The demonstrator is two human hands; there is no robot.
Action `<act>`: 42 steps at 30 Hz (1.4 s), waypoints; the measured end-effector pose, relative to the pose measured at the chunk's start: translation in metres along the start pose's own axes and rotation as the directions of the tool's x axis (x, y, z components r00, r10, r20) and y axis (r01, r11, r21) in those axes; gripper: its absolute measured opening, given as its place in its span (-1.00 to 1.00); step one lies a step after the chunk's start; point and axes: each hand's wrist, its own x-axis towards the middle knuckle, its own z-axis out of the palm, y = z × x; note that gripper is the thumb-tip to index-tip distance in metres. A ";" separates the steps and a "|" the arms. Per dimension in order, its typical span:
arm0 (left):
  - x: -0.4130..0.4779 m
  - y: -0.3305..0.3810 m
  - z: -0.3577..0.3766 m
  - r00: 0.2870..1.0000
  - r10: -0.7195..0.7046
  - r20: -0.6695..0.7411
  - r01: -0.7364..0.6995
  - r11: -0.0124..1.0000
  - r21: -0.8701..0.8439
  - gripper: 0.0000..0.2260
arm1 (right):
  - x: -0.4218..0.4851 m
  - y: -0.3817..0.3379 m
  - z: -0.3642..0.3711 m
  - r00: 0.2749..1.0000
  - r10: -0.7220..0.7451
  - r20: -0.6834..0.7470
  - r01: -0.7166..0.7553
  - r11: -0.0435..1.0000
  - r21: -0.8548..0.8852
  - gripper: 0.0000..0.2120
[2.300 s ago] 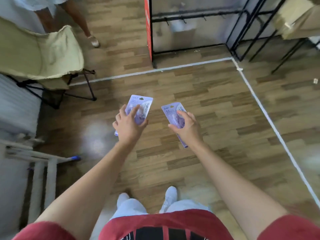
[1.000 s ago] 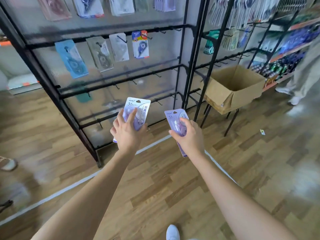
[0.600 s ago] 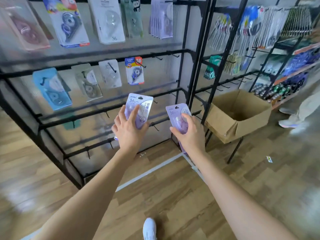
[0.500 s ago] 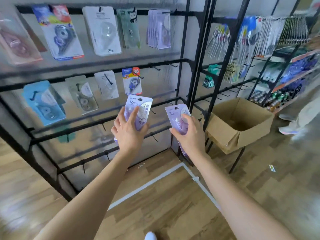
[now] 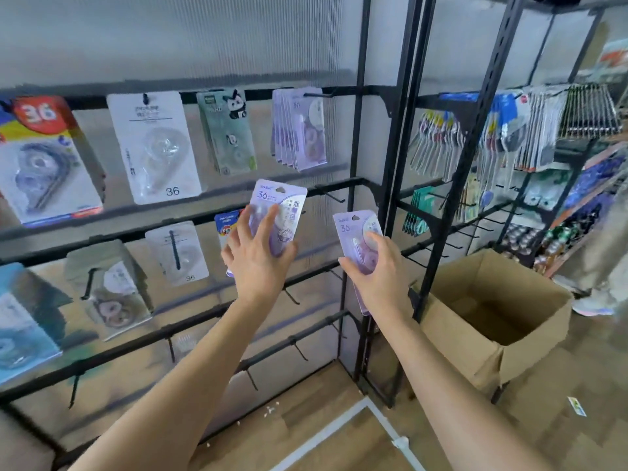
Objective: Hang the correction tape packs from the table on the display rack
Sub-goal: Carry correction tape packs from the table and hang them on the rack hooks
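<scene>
The left hand (image 5: 258, 263) has its grip tight on one purple correction tape pack (image 5: 279, 212). It holds the pack up in front of the black display rack (image 5: 406, 130), just under a bunch of the same purple packs (image 5: 302, 130) that hang on a top hook. The right hand (image 5: 377, 270) has its grip tight on a second purple pack (image 5: 355, 232), lower down and near the rack's black post, and a brown cardboard box (image 5: 458, 341) stands open to the right.
</scene>
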 end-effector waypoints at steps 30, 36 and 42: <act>0.138 0.118 0.137 0.872 0.065 -0.485 0.026 0.984 0.179 -0.43 | 0.219 0.114 0.022 0.951 -0.278 0.133 0.230 0.927 0.297 -0.39; 0.153 0.114 0.139 0.911 -0.034 -0.412 0.112 0.979 0.168 -0.40 | 0.227 0.111 0.031 0.945 -0.303 0.127 0.259 0.925 0.278 -0.37; 0.182 0.103 0.145 0.949 -0.123 -0.291 0.180 0.968 0.176 -0.36 | 0.230 0.110 0.033 0.941 -0.309 0.140 0.260 0.922 0.289 -0.33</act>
